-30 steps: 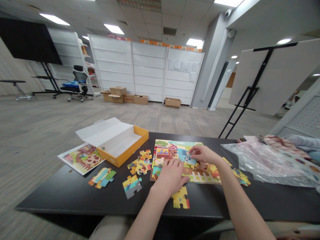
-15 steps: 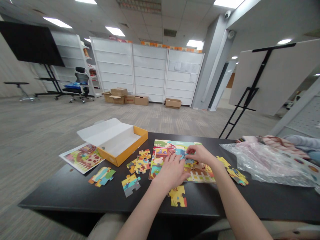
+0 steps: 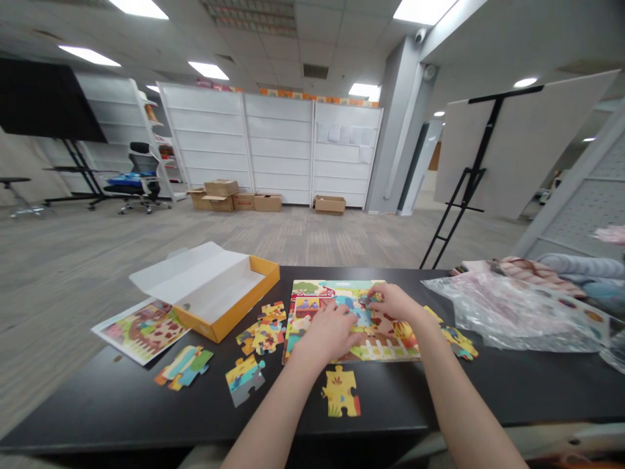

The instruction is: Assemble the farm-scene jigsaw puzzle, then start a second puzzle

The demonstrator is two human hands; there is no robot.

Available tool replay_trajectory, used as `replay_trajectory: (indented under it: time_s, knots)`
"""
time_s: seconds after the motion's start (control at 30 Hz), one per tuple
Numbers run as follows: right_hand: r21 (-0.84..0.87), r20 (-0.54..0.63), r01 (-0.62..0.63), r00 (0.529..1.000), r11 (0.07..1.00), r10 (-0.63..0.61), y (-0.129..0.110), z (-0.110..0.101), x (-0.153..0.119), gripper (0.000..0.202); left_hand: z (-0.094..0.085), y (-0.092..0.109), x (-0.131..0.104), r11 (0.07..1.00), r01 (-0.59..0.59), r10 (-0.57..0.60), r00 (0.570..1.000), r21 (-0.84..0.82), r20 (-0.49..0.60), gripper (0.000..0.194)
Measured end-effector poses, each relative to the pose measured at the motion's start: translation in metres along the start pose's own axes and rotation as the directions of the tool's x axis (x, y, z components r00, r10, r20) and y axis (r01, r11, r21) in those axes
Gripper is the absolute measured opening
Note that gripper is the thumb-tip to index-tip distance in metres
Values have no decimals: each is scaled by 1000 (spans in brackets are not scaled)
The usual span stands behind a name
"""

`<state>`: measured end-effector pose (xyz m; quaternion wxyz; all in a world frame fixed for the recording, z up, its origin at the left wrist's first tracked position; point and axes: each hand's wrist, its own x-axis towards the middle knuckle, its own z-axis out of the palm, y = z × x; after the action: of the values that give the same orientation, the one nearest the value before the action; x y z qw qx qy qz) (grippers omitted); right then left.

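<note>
The farm-scene jigsaw puzzle point(image 3: 374, 350) lies on the black table in front of me, with a light blue patch point(image 3: 360, 315) near its middle. My left hand point(image 3: 328, 332) rests flat over its left half, fingers spread and empty. Over the upper right part, my right hand point(image 3: 394, 302) has its fingertips pinched on a small puzzle piece point(image 3: 377, 295), mostly hidden by the fingers. A yellow puzzle piece point(image 3: 342, 392) lies just below the board. Left of it are a grey-and-yellow piece point(image 3: 245, 380) and a cluster of loose pieces point(image 3: 263, 332).
An open yellow box point(image 3: 234, 312) stands at the back left, partly over a printed picture sheet point(image 3: 141, 332). Joined pieces point(image 3: 184, 367) lie before it. More pieces point(image 3: 459, 342) sit beyond my right forearm, near crumpled clear plastic point(image 3: 508, 312). The table's front edge is close.
My right hand has shifted slightly right and up across the puzzle, uncovering more of the blue patch. The left hand stays on the board. The whole view has shifted a little.
</note>
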<state>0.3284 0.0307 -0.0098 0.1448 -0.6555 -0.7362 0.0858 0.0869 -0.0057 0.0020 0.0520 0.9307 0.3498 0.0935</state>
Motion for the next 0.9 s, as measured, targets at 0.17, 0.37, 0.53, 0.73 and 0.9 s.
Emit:
replay_trajectory:
  time_s: [0.17, 0.37, 0.53, 0.73, 0.9]
  knots:
    - [3, 41, 18, 999, 1000, -18, -3, -1, 0, 20, 2, 2, -1, 1000, 12, -12, 1000, -12, -5, 34]
    - [-6, 17, -26, 1000, 1000, 26, 2, 2, 2, 27, 2, 0, 0, 1000, 12, -12, 1000, 5, 1, 35]
    - [30, -96, 13, 995, 999, -11, 4, 3, 4, 36, 3, 1, 0, 1000, 7, -7, 1000, -4, -1, 38]
    - [269, -225, 39, 974, 962, 23, 5, -3, 5, 13, 1, 4, -3, 1000, 6, -6, 1000, -12, 8, 36]
    - [431, -442, 6, 873, 902, 205, 8, -12, 8, 22, 0, 8, -8, 1000, 6, -6, 1000, -19, 20, 35]
